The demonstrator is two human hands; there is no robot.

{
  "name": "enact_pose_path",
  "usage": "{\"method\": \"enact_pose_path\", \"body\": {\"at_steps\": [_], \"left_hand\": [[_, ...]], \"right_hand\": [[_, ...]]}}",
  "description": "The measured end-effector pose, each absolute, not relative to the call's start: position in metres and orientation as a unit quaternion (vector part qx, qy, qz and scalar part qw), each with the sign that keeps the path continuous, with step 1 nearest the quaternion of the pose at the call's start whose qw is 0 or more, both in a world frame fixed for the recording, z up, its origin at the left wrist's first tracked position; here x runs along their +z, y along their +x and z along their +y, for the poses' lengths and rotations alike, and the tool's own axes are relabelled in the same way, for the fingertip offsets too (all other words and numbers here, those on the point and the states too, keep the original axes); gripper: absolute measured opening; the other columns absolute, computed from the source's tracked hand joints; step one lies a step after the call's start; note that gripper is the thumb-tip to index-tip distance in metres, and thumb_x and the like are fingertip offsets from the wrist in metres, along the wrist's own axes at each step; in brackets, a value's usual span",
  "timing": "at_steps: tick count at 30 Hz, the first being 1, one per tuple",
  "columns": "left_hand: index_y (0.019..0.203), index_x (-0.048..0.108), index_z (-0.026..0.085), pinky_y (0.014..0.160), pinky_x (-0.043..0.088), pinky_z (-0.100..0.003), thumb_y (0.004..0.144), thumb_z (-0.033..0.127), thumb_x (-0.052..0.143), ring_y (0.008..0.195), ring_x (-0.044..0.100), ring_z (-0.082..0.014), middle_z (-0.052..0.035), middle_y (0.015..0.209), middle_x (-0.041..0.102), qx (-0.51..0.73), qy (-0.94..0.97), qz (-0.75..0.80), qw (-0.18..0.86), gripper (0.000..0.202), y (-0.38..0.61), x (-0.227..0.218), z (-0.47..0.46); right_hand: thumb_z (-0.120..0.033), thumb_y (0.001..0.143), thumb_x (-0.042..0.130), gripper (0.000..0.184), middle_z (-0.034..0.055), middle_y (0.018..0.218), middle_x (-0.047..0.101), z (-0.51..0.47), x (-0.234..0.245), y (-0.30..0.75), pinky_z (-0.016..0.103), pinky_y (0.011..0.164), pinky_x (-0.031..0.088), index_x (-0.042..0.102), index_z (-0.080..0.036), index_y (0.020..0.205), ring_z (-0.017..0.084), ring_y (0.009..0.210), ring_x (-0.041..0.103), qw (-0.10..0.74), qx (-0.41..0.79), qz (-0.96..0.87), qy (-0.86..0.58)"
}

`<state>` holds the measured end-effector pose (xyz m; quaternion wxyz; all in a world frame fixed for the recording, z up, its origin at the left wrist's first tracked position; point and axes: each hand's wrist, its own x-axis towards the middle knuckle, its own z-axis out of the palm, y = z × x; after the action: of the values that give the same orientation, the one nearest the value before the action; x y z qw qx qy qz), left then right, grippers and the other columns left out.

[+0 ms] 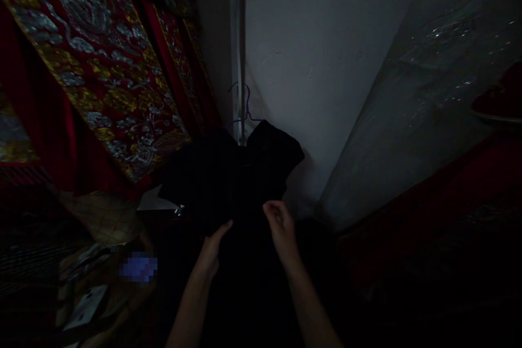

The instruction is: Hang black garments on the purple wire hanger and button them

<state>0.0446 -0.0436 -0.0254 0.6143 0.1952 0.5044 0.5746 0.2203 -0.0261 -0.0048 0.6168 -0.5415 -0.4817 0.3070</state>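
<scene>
**A:** What is nearest?

**B:** Two bare forearms come up from the bottom edge. The left hand (212, 253) rests on the black garment (228, 174). Its grip is apart, fingers straight and thumb spread away.

**A:** And the other?

**B:** The right hand (279, 228) is just beside it and a little higher. Its grip is drawn together, with the fingers curled on a fold of the same dark cloth.

**A:** Where is the garment?

**B:** It hangs in front of the person at the centre of the view, on a purple hanger (246, 103). The hook sits by an upright metal pole (240, 22), against the white wall (318, 38).

**A:** And around it?

**B:** Low on the left, white cards (86, 304) lie in shadow. Above them hang embroidered red cloths (93, 65), worked in gold and silver. On the right a clear plastic cover (428, 98) slants down, with dark red fabric (428, 212) below it.
</scene>
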Motion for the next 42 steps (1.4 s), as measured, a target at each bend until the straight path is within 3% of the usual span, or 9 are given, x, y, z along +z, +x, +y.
{"method": "enact_pose_path", "body": {"at_steps": [6,14,22,25,28,33,36,39,42], "left_hand": [[0.106,0.071,0.013,0.099,0.056,-0.042,0.070,0.020,0.084,0.108,0.072,-0.0307,-0.0146,0.115,0.075,0.562,0.200,0.487,0.638,0.039,0.052,-0.014,-0.066],[0.095,0.075,0.008,0.087,0.060,-0.037,0.065,0.029,0.085,0.100,0.074,-0.0315,-0.0160,0.106,0.077,0.522,0.181,0.499,0.668,0.039,0.052,-0.009,-0.070],[0.096,0.074,0.010,0.087,0.059,-0.036,0.063,0.034,0.085,0.103,0.072,-0.0316,-0.0161,0.107,0.076,0.532,0.194,0.484,0.668,0.042,0.054,-0.016,-0.069],[0.109,0.069,0.015,0.096,0.056,-0.040,0.067,0.031,0.083,0.111,0.069,-0.0303,-0.0132,0.116,0.074,0.612,0.210,0.485,0.589,0.047,0.054,-0.027,-0.062],[0.129,0.058,0.021,0.108,0.047,-0.045,0.074,0.031,0.079,0.123,0.062,-0.0291,-0.0117,0.131,0.065,0.695,0.272,0.516,0.421,0.060,0.050,-0.047,-0.053],[0.148,0.037,0.022,0.119,0.029,-0.051,0.076,0.028,0.074,0.142,0.038,-0.0306,-0.0151,0.151,0.040,0.678,0.438,0.574,0.137,0.080,0.060,-0.091,-0.056],[0.139,0.050,0.020,0.113,0.038,-0.050,0.077,0.024,0.068,0.134,0.047,-0.0315,-0.0154,0.141,0.051,0.624,0.531,0.547,0.169,0.064,0.075,-0.105,-0.064],[0.109,0.068,0.019,0.095,0.050,-0.042,0.081,0.027,0.064,0.104,0.064,-0.0283,-0.0106,0.109,0.067,0.591,0.554,0.528,0.255,0.030,0.083,-0.100,-0.068],[0.086,0.072,0.021,0.083,0.051,-0.034,0.082,0.027,0.064,0.085,0.064,-0.0239,-0.0058,0.086,0.068,0.579,0.544,0.524,0.307,0.010,0.082,-0.081,-0.065]], "right_hand": [[-0.052,0.091,0.050,0.039,0.0074,0.101,0.074,-0.049,-0.042,0.197,0.038,0.090,0.050,0.070,-0.020,0.099,0.027,0.099,0.066,0.445,0.508,-0.557,-0.484],[-0.036,0.087,0.055,0.030,0.0067,0.110,0.072,-0.055,-0.047,0.200,0.037,0.097,0.049,0.068,-0.020,0.108,0.025,0.102,0.066,0.467,0.540,-0.541,-0.445],[-0.035,0.088,0.058,0.026,0.0071,0.114,0.070,-0.056,-0.051,0.192,0.037,0.100,0.048,0.065,-0.022,0.109,0.023,0.104,0.065,0.488,0.524,-0.573,-0.398],[-0.036,0.086,0.056,0.018,0.0046,0.091,0.069,-0.053,-0.058,0.191,0.031,0.081,0.051,0.063,-0.021,0.092,0.019,0.084,0.064,0.503,0.491,-0.561,-0.436],[-0.036,0.082,0.052,0.018,-0.0007,0.065,0.056,-0.049,-0.063,0.196,0.026,0.062,0.044,0.056,-0.021,0.073,0.016,0.064,0.055,0.491,0.466,-0.556,-0.482],[-0.033,0.077,0.049,0.022,-0.0024,0.053,0.051,-0.048,-0.061,0.201,0.025,0.056,0.037,0.054,-0.020,0.060,0.012,0.054,0.049,0.471,0.475,-0.555,-0.495],[-0.034,0.076,0.051,0.022,-0.0028,0.049,0.052,-0.051,-0.057,0.197,0.024,0.052,0.036,0.059,-0.019,0.063,0.011,0.049,0.049,0.463,0.510,-0.540,-0.483],[-0.038,0.076,0.053,0.025,-0.0023,0.046,0.054,-0.055,-0.053,0.193,0.023,0.047,0.034,0.061,-0.018,0.063,0.011,0.044,0.048,0.452,0.543,-0.526,-0.473],[-0.041,0.075,0.055,0.028,-0.0008,0.045,0.057,-0.051,-0.046,0.191,0.022,0.041,0.030,0.062,-0.017,0.063,0.010,0.038,0.045,0.468,0.568,-0.494,-0.462]]}}
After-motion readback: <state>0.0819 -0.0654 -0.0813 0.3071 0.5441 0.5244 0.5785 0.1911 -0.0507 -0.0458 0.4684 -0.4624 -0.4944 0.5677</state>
